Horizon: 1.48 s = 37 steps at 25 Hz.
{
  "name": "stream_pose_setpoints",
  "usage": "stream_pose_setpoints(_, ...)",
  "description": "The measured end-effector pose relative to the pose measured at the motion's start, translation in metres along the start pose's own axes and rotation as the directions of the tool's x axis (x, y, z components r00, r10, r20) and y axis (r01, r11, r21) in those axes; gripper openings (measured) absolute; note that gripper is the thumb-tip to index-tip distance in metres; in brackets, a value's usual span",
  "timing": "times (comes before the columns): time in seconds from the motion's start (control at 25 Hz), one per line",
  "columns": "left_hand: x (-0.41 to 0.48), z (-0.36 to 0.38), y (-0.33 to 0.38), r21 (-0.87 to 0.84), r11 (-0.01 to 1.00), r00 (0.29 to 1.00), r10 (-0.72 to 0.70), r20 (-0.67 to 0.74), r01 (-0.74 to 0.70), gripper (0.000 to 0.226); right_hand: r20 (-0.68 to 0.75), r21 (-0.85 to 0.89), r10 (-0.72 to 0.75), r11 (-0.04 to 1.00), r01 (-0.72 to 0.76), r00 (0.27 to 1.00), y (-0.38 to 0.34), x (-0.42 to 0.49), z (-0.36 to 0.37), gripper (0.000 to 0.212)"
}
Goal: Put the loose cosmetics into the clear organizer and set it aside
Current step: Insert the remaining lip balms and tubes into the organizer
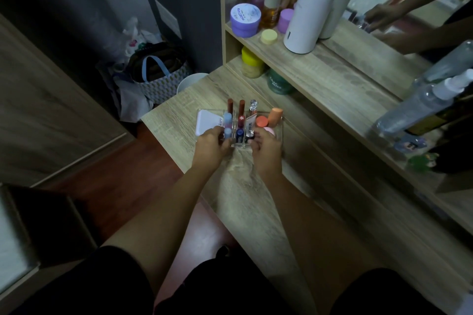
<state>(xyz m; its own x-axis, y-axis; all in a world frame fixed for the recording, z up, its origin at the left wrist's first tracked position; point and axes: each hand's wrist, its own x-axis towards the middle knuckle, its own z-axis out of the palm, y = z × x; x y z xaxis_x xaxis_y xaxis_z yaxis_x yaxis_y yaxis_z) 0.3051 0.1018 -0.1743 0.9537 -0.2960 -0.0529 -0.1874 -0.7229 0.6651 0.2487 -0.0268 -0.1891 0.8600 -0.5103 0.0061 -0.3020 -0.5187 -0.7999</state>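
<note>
The clear organizer [279, 127] stands on the wooden dressing table [245, 186], near its far left end. Upright in its slots are several lip tubes [241, 112], a white flat compact [207, 121] at the left, and an orange sponge [275, 116] with an orange-lidded pot [261, 121] at the right. My left hand [212, 147] grips the organizer's near left side. Its near right side is held by my right hand [266, 152]. Both hands cover the front wall.
A shelf above holds a white cylinder device [309, 15], a purple jar [245, 19], bottles and a small yellow lid [268, 36]. Yellow [252, 62] and green [279, 82] jars sit under it. Clear spray bottles [419, 107] stand right. Bags and a white bin [190, 82] lie on the floor left.
</note>
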Motion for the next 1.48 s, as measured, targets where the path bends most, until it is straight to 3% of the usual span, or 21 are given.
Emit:
stream_pose_setpoints(0.32, 0.001, 0.001, 0.000, -0.002, 1.000, 1.000, -0.012, -0.004, 0.012, 0.021, 0.032, -0.039, -0.016, 0.999, 0.018, 0.999, -0.001, 0.000, -0.004, 0.041)
stream_pose_setpoints(0.56, 0.003, 0.003, 0.002, 0.020, 1.000, 1.000, 0.005, -0.028, -0.004, 0.020, -0.003, -0.013, -0.029, 0.999, 0.029, 1.000, -0.001, -0.001, -0.008, 0.031)
stream_pose_setpoints(0.84, 0.002, -0.001, 0.002, 0.022, 1.000, 1.000, 0.021, -0.021, -0.020, 0.024, 0.064, -0.049, -0.030, 0.998, 0.033, 0.998, -0.003, 0.001, -0.014, 0.029)
stream_pose_setpoints(0.96, 0.000, -0.008, 0.005, -0.026, 1.000, 0.999, -0.003, -0.053, 0.001, 0.032, 0.041, -0.055, -0.016, 0.998, 0.019, 0.999, 0.000, -0.002, -0.018, 0.035)
stream_pose_setpoints(1.12, 0.005, -0.032, 0.006, -0.160, 0.987, 0.976, -0.018, -0.217, -0.017, 0.039, -0.063, -0.131, -0.013, 0.991, 0.004, 0.998, 0.009, 0.002, -0.026, 0.060)
stream_pose_setpoints(1.28, 0.018, -0.047, -0.014, -0.196, 0.973, 0.936, -0.181, -0.302, 0.124, 0.037, -0.027, -0.256, 0.048, 0.965, -0.053, 0.998, 0.025, 0.005, -0.033, 0.082)
stream_pose_setpoints(1.4, 0.021, -0.037, -0.030, -0.098, 0.944, 0.930, -0.329, -0.164, 0.316, 0.034, 0.028, -0.241, 0.075, 0.968, -0.066, 0.997, 0.033, 0.008, -0.031, 0.088)
stream_pose_setpoints(1.48, 0.019, -0.030, -0.036, -0.144, 0.911, 0.914, -0.399, -0.076, 0.386, 0.035, 0.090, -0.227, 0.077, 0.972, -0.055, 0.993, 0.036, 0.011, -0.030, 0.091)
